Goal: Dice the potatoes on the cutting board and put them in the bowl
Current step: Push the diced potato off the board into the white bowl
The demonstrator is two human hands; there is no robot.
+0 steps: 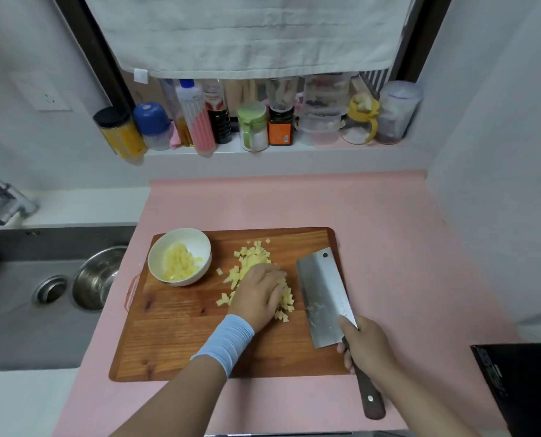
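Head cam: diced potato pile (pixel 250 257) sits mid cutting board (pixel 174 342), partly under L hand (pixel 259 293), which lies palm-down on it, fingers loose, not clenched. R hand (pixel 365 345) grips cleaver (pixel 321 294) by the handle, blade just right of pile. Bowl (pixel 180 239) (part filled) on board's far-left corner. Risks: blade edge faces L fingers, so a quick scoop could nick them; stray dice at pile's left may get missed or drop in transfer. Pile's long axis runs near-to-far, far end leaning left, approx parallel w/ blade

Head view looks steeply down, close over the cutting board (pixel 180 335)
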